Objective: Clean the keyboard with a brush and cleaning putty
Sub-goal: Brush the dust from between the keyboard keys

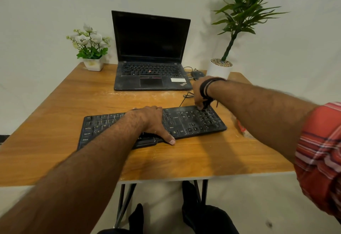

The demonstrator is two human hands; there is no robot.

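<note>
A dusty black keyboard [186, 121] lies across the middle of the wooden table [55, 123]. My left hand [153, 123] rests flat over its centre, with the thumb reaching to the front edge. My right hand [200, 93] hovers over the keyboard's far right corner, fingers bunched and pointing down onto the top keys of the number pad. Dark wrist cords hang beside the fingertips, so I cannot make out whether the fingers hold anything. I cannot pick out a brush or putty for sure.
An open black laptop [151, 52] stands behind the keyboard, with a mouse [198, 74] and cable to its right. A white flower pot [93, 64] sits back left and a tall potted plant [219, 69] back right. A red-orange object [241, 128] lies under my right forearm.
</note>
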